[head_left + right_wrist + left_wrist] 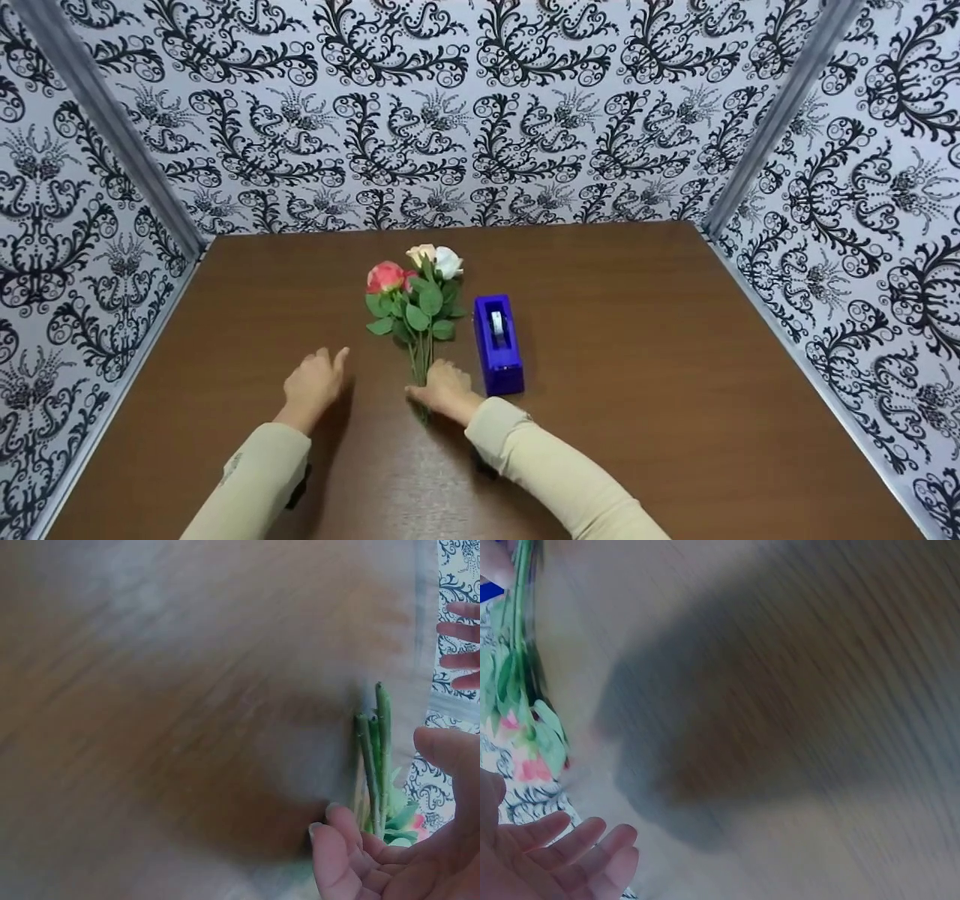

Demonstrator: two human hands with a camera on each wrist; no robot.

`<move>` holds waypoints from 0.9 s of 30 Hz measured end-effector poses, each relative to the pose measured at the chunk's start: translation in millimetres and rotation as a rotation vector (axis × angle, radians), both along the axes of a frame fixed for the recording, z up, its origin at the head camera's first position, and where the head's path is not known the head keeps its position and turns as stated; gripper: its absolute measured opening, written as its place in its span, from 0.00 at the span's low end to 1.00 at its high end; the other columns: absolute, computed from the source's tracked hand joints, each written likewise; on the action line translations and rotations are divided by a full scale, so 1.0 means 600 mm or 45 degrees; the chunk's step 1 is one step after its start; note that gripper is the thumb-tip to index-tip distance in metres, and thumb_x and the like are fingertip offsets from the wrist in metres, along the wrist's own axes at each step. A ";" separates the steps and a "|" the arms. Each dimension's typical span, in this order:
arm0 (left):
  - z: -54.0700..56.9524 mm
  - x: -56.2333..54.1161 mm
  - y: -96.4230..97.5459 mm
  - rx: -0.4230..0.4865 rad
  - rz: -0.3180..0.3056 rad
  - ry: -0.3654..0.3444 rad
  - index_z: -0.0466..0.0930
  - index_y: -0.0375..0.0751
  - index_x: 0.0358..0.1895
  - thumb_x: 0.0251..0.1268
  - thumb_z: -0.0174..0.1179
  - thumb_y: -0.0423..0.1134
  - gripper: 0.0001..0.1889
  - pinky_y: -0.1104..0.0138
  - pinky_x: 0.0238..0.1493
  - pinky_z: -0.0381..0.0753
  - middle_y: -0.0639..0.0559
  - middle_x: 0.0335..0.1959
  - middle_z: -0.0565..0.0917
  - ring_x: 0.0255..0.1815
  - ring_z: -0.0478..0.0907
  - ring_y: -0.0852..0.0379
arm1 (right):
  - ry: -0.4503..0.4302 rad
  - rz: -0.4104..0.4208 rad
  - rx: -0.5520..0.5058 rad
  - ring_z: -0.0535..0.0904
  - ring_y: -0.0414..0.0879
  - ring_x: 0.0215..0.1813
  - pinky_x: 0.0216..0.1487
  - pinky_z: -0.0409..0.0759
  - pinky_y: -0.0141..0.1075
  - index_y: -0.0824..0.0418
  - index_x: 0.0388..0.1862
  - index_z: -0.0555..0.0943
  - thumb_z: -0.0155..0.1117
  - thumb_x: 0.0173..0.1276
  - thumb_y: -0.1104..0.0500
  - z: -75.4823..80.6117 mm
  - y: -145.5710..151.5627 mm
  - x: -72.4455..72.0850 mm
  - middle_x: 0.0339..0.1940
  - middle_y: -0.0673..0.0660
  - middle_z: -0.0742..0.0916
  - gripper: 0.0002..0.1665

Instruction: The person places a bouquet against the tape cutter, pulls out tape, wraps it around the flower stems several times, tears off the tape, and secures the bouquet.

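A bouquet of flowers (pixel 427 296) with coral, cream and white blooms lies in the middle of the brown table, blooms toward the back wall. My right hand (pixel 448 391) is at its lower stems. In the right wrist view, the curled fingers (pixel 334 851) lie round the green stems (pixel 377 757), while the thumb stands out apart. My left hand (pixel 315 382) is held to the left of the bouquet, over the table and holding nothing. Its fingers (pixel 577 847) are loosely extended in the left wrist view. Close to the right of the bouquet stands a blue tape dispenser (pixel 499 345) with a roll in it.
The brown table (pixel 637 322) reaches back to a wall (pixel 450 112) with black scroll patterns on white. Similar patterned panels close off the left and right sides, with grey strips (pixel 780 112) at the corners.
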State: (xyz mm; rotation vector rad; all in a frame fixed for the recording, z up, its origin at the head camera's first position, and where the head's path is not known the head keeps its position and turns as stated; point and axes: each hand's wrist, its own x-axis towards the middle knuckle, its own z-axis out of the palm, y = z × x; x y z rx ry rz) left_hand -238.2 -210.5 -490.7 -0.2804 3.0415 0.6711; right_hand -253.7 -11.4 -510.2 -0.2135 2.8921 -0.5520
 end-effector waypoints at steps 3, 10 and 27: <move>0.003 -0.002 0.010 0.009 -0.033 -0.016 0.65 0.24 0.58 0.72 0.36 0.53 0.31 0.44 0.46 0.72 0.28 0.51 0.73 0.49 0.72 0.32 | 0.036 -0.009 0.026 0.78 0.58 0.45 0.45 0.76 0.47 0.70 0.48 0.73 0.64 0.53 0.37 -0.005 -0.003 0.001 0.43 0.65 0.80 0.40; 0.004 -0.004 0.017 0.010 -0.041 -0.009 0.69 0.26 0.54 0.72 0.37 0.52 0.29 0.45 0.45 0.72 0.31 0.49 0.76 0.49 0.73 0.34 | 0.060 -0.026 0.089 0.80 0.56 0.42 0.41 0.78 0.46 0.70 0.46 0.75 0.62 0.58 0.46 -0.009 -0.008 -0.003 0.41 0.64 0.81 0.29; 0.001 0.008 -0.019 0.011 -0.025 -0.024 0.68 0.23 0.55 0.72 0.35 0.53 0.31 0.44 0.46 0.71 0.27 0.52 0.74 0.51 0.71 0.32 | -0.021 -0.040 -0.550 0.68 0.46 0.25 0.27 0.69 0.38 0.70 0.36 0.71 0.48 0.67 0.64 0.019 0.060 -0.019 0.24 0.56 0.74 0.08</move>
